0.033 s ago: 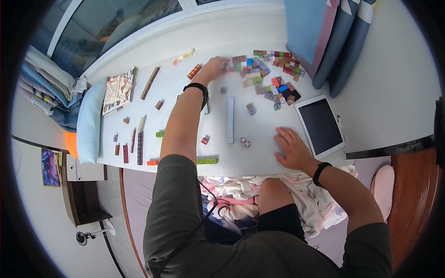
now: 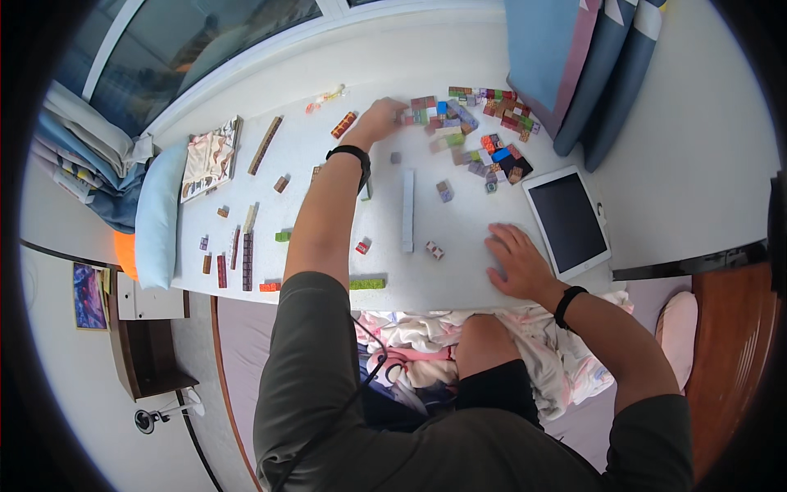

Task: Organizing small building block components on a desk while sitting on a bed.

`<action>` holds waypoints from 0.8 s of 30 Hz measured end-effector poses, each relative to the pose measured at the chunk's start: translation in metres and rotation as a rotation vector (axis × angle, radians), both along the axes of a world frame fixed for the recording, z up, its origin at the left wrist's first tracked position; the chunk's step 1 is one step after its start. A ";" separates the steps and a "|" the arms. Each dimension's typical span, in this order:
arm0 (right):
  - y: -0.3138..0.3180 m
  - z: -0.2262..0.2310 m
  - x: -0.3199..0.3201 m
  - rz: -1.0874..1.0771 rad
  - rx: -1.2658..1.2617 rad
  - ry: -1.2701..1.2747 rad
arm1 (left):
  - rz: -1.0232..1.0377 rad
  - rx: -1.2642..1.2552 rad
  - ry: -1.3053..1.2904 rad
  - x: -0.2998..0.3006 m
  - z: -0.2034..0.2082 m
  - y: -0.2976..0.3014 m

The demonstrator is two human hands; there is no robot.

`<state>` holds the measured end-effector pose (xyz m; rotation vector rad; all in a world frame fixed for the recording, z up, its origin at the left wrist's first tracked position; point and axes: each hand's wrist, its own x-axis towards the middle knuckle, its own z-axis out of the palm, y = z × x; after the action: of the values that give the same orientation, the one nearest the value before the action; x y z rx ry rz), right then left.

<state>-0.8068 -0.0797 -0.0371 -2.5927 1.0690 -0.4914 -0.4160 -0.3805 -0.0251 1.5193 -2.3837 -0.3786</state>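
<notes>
My left hand [image 2: 384,117] reaches to the left end of a cluster of small patterned cubes [image 2: 426,108] at the far side of the white table. Its fingers are bent together at the nearest cubes, and what lies between them is too small and covered to make out. A loose grey cube [image 2: 396,157] sits just below that hand, and an orange-and-brown patterned bar [image 2: 344,124] is to its left. My right hand [image 2: 520,261] lies flat on the table near the front edge, fingers apart and holding nothing, left of a white tablet [image 2: 604,215] with a dark screen.
More cubes lie heaped toward the curtain [image 2: 545,66]. A long pale blue bar [image 2: 407,211] stands mid-table. Left of my arm are joined bars, such as a dark one [image 2: 247,262], and a picture-covered book [image 2: 211,162]. A light blue pillow [image 2: 161,217] borders the table's left end.
</notes>
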 end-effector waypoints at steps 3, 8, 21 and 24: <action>-0.001 0.001 0.002 0.006 -0.003 -0.005 | 0.011 -0.213 -0.057 -0.012 -0.003 0.009; -0.001 -0.002 0.002 0.008 -0.014 -0.001 | -0.047 -0.118 -0.210 -0.023 0.001 0.003; 0.000 0.002 0.002 0.002 -0.002 -0.009 | 0.035 -0.069 -0.044 0.002 0.002 0.008; 0.000 0.004 0.004 0.004 -0.004 -0.005 | 0.018 -0.127 0.038 0.011 -0.004 0.008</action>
<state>-0.8031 -0.0797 -0.0335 -2.5959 1.0616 -0.4989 -0.4051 -0.3728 -0.0286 1.4622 -2.3164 -0.2452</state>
